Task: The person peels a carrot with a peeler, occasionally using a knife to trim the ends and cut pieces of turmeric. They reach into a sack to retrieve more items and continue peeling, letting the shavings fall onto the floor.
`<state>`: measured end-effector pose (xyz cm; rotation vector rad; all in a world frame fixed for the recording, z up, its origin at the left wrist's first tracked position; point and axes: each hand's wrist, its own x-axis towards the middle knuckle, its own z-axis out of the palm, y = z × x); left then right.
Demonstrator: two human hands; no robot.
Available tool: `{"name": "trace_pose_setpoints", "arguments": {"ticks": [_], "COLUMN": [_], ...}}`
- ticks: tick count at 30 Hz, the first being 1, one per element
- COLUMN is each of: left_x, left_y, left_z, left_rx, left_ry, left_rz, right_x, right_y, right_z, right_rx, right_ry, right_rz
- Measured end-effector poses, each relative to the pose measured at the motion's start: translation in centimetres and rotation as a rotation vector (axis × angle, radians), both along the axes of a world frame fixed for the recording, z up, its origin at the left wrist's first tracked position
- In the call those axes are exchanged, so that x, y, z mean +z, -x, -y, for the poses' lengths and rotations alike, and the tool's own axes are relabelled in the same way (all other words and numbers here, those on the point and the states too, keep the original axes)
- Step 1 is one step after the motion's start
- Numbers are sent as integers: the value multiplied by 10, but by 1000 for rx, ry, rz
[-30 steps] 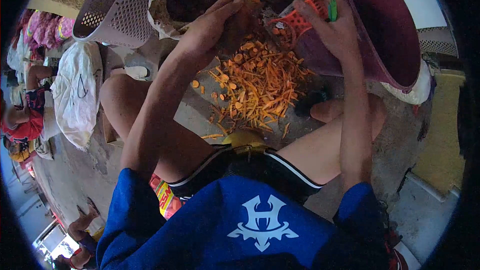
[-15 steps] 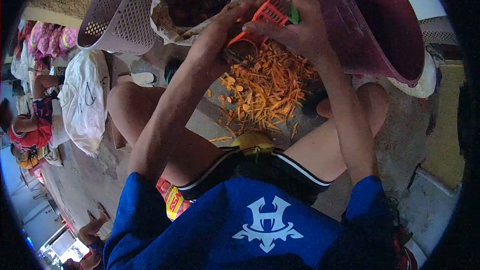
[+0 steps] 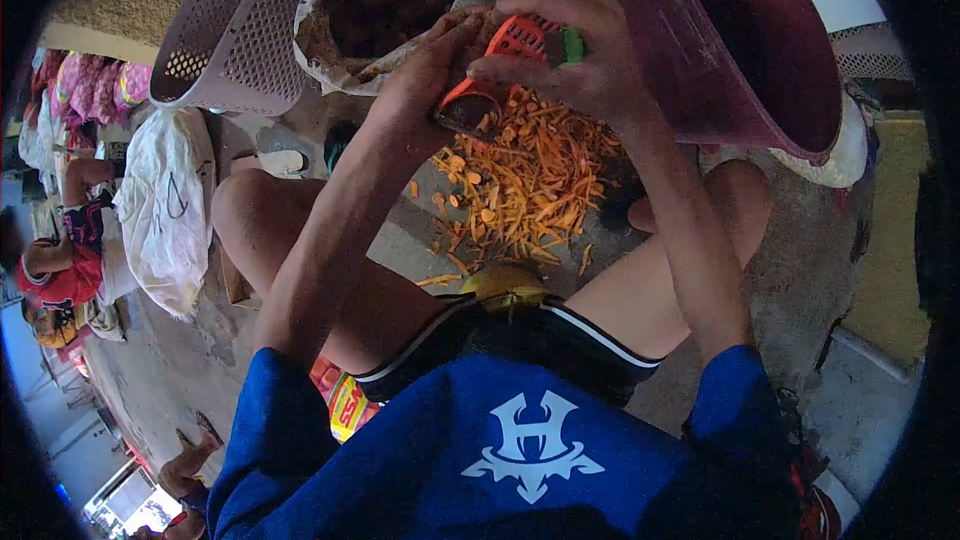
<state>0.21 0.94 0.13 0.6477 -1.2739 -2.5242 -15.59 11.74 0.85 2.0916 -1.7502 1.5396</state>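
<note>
My right hand [image 3: 585,50] is wrapped round a red-orange slotted plastic peeler [image 3: 520,38], with a bit of green [image 3: 572,45] showing near its fingers. Close beside it, my left hand [image 3: 430,70] has its fingers curled at the peeler's other side; what it grips is dark and I cannot make it out. The peeler's open end tilts down to the left. Below both hands a heap of orange peelings and small slices [image 3: 530,190] lies on the floor between my legs.
An open sack of dark roots [image 3: 385,0] stands ahead, a perforated crate [image 3: 255,50] left of it and a large maroon tub [image 3: 700,60] at the right. A white sack [image 3: 165,210] lies left. A person in red [image 3: 70,270] sits further left.
Both hands and the peeler have shifted slightly to the left. The peeler has turned a little, and its slotted face shows more.
</note>
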Motion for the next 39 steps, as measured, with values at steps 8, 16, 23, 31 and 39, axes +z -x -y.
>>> {"name": "trace_pose_setpoints", "arguments": {"ticks": [8,16,23,31,39], "left_x": [-21,-21,-9,-10,-18], "left_y": [-7,-9,-8,-2,-6], "left_z": [7,12,6,-2,5], "left_rx": [-91,-109,-19,43,-37], "left_ry": [-97,-38,-223,-276,-116], "left_rz": [30,-23,40,21,3], "right_x": [17,-12,-23,-22,-9], "right_y": [53,6,62,34,6], "right_z": [-2,-1,3,1,-6], "right_rx": [-533,-55,-392,-243,-105], "right_ry": [-464,-90,50,-73,-67], "right_rz": [448,82,201,52,101]}}
